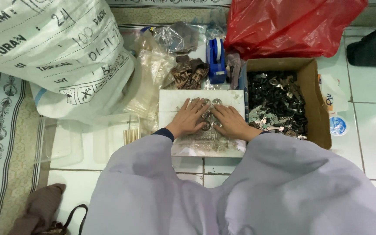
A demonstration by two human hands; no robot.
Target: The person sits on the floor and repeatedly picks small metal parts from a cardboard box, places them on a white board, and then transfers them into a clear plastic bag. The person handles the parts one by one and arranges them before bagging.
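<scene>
Head view, looking down over grey sleeves. Both hands lie flat on a white board (170, 99) set on the tiled floor (375, 117). Left hand (189, 117): fingers spread, palm down, fingertips on a cluster of small metal rings (211, 102). Right hand (230, 122): fingers spread likewise, covering the rings' right side. Neither hand pinches anything; both press or slide.

The rings sit mid-board, between and under the two hands, touching one another. They look stiff, light and smooth, likely to skid on the board; best taken by the rim, one at a time, or swept flat under the palm.

Just right of the board, a cardboard box (321, 117) of dark small hardware. Behind it, a red plastic bag (292, 21). A blue tape dispenser (216, 61) stands behind the board, among crumpled clear bags. Far left, a large white woven sack (57, 52).
</scene>
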